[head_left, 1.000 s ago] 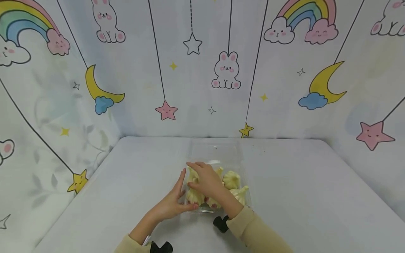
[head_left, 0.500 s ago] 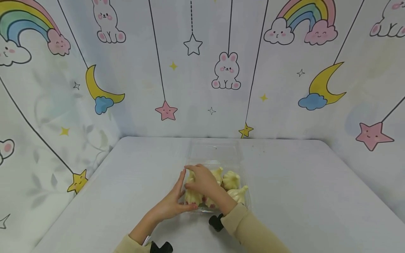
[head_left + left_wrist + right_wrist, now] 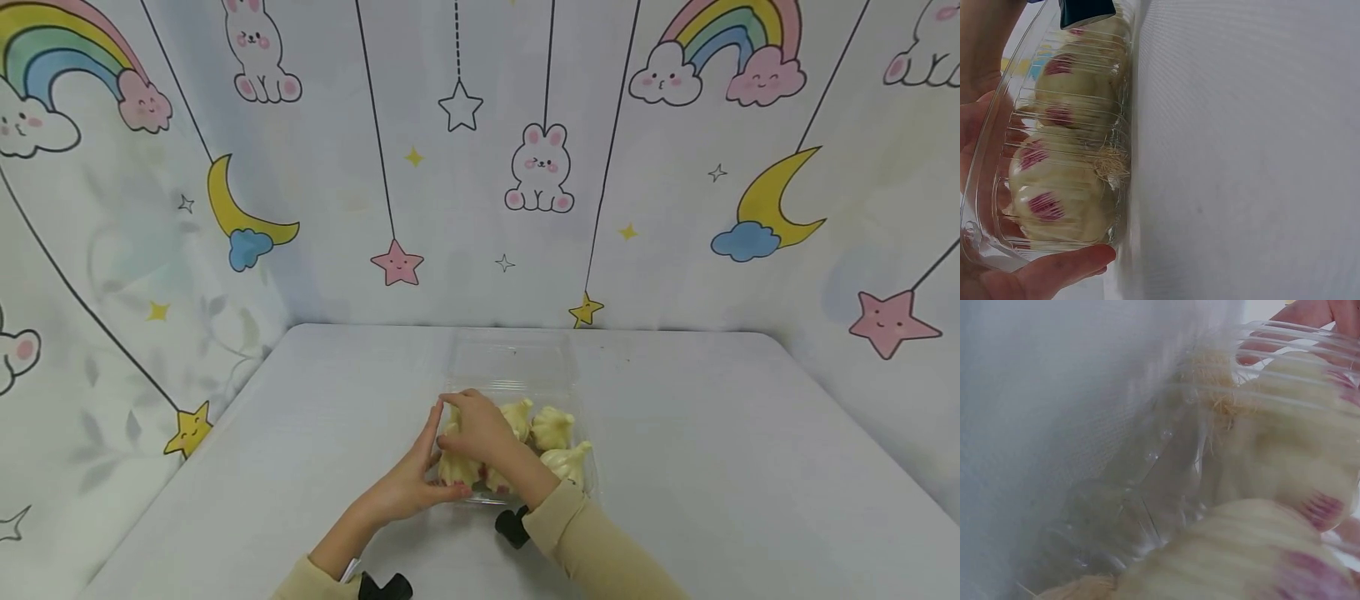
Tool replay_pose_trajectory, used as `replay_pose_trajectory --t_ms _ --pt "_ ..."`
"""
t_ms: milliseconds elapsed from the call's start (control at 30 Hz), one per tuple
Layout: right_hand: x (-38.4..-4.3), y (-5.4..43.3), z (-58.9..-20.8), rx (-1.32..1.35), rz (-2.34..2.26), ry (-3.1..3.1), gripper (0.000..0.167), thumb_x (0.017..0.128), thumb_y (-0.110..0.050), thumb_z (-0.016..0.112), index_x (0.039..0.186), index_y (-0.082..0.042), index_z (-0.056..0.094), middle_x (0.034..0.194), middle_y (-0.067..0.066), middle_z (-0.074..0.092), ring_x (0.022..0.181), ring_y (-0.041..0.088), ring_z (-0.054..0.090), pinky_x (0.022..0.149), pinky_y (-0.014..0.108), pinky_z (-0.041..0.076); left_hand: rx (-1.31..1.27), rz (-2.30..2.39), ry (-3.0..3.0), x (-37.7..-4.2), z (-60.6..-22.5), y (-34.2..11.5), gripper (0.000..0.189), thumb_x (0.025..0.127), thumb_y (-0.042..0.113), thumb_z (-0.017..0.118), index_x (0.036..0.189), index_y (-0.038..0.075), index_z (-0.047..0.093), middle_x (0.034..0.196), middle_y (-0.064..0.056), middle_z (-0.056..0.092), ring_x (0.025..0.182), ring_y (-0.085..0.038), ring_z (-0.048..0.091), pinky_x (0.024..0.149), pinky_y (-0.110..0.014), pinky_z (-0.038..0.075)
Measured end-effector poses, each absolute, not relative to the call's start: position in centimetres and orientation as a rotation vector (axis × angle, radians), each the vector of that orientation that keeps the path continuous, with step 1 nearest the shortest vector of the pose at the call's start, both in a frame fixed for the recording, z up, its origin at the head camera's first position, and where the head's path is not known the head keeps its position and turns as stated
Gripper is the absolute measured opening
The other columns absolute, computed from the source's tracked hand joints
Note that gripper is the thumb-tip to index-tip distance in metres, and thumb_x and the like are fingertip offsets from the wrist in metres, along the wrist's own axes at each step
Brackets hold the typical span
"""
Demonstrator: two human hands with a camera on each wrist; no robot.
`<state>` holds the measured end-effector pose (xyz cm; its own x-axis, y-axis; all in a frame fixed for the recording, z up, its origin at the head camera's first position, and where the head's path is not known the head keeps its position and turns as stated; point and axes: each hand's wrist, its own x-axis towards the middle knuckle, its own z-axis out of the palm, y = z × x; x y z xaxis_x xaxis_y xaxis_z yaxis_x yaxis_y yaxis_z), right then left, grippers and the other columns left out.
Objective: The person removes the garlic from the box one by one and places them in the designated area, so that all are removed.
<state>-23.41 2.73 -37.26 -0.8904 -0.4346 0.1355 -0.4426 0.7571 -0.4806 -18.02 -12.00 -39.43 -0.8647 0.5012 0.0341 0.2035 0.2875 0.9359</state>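
Observation:
A clear plastic clamshell box (image 3: 491, 500) stands on the table, holding several pale garlic bulbs (image 3: 553, 428) with purple marks. My left hand (image 3: 401, 486) spans its near left corner, index finger and thumb straight, the thumb along the front wall. From above, my right hand (image 3: 486, 429) reaches into the left side, its fingers and thumb bent round a garlic bulb (image 3: 453, 415) that they partly hide. Another bulb (image 3: 459, 471) lies in front of it. Through the ribbed plastic in the left wrist view, purple-marked bulbs (image 3: 1072, 187) show with stringy roots (image 3: 1111, 164).
The box's transparent lid (image 3: 510, 360) lies folded back toward the rear of the white table (image 3: 697, 433). Behind the table hangs a patterned cloth (image 3: 315, 208). Black wrist cameras (image 3: 513, 528) sit close to the front of the box.
My right hand has shifted slightly left and toward me over the left bulbs, then stayed nearly still. The front-left bulb has moved slightly left. My left hand keeps its place at the corner.

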Motion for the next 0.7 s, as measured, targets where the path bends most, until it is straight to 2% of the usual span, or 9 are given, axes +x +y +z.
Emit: replay_pose_trajectory --t_ms 400,700 --pt "-23.80 2.87 -37.43 0.769 0.932 -2.817 0.054 0.080 -0.022 0.070 0.128 -0.004 0.052 0.125 0.019 0.050 0.114 0.034 0.048 0.093 0.045 0.042 0.640 1.613 2.298 -18.08 -39.54 -12.00 0.112 0.079 0.017 0.073 0.145 0.017 -0.017 0.148 -0.019 -0.019 0.123 -0.058 0.020 0.093 -0.053 0.038" --pt "-23.90 2.98 -37.48 0.699 1.059 -2.727 0.067 0.072 -0.011 0.076 0.131 -0.005 0.046 0.124 0.019 0.046 0.112 0.036 0.046 0.089 0.044 0.045 0.642 1.608 2.293 -18.09 -39.60 -12.02 0.112 0.080 0.018 0.072 0.144 0.016 -0.019 0.148 -0.017 -0.020 0.123 -0.058 0.019 0.092 -0.054 0.039"
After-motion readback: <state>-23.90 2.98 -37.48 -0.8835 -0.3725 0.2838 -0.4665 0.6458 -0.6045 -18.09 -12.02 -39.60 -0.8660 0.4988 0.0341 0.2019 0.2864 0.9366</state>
